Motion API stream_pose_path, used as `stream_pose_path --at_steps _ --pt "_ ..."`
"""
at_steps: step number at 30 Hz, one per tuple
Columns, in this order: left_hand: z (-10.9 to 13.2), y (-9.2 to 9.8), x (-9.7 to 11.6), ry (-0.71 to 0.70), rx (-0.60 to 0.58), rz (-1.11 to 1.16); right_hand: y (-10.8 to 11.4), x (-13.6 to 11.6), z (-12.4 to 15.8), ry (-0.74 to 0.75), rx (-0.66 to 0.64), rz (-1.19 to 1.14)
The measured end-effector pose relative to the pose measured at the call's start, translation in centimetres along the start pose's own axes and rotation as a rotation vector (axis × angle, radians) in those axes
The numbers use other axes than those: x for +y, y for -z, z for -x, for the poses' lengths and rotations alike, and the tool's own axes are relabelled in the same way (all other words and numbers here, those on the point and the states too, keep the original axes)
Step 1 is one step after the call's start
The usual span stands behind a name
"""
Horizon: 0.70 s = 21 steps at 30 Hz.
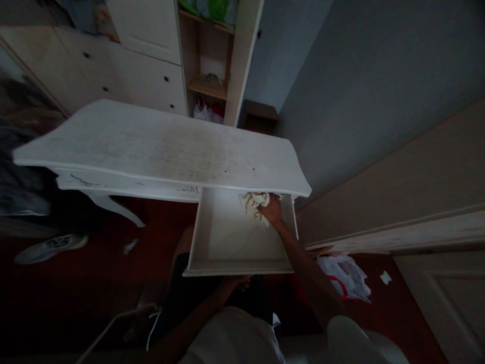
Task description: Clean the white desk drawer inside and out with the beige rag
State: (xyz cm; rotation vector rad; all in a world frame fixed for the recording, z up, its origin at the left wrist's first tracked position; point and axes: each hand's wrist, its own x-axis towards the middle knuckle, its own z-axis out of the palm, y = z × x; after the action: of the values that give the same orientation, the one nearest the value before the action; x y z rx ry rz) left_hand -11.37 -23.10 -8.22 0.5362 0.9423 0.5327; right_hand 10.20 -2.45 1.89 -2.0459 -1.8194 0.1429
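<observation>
My right hand is inside the pulled-out drawer, near its back right corner. Its fingers are closed on a crumpled cream cloth, which touches the drawer bottom. The drawer belongs to a white table with a wavy front edge and dark smudges on its top. My left hand is low, just below the drawer's front panel and over my lap. Its fingers show only in part in the dim light; they look loosely apart, with nothing visible in them.
Behind the table stands a white cabinet with an open door. A wall rises close on the right. On the dark red floor lie a white plastic bag, a shoe and a paper scrap. A curved table leg stands left.
</observation>
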Motion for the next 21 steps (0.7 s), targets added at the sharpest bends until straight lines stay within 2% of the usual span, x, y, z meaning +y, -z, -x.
stream_pose_path --at_steps 3,6,10,14,17,21 --pt "-0.1 -0.1 -0.1 0.000 -0.002 0.009 -0.7 -1.7 0.4 0.064 0.064 -0.049" --pt "0.0 -0.3 0.0 -0.003 -0.005 0.020 -1.9 -4.5 1.1 0.161 0.057 -0.114" --pt "0.3 -0.5 0.1 -0.019 -0.009 0.036 -3.9 -9.3 1.8 0.316 -0.092 -0.216" --pt "0.4 -0.7 0.3 -0.020 -0.004 0.019 -5.4 -13.8 1.2 0.553 -0.271 -0.253" --pt "0.4 -0.8 0.4 -0.023 0.005 0.017 -5.7 -15.7 -0.3 0.681 -0.355 -0.232" --pt "0.4 -0.8 0.4 -0.031 0.004 0.046 -5.2 -16.5 -2.4 0.861 -0.464 -0.116"
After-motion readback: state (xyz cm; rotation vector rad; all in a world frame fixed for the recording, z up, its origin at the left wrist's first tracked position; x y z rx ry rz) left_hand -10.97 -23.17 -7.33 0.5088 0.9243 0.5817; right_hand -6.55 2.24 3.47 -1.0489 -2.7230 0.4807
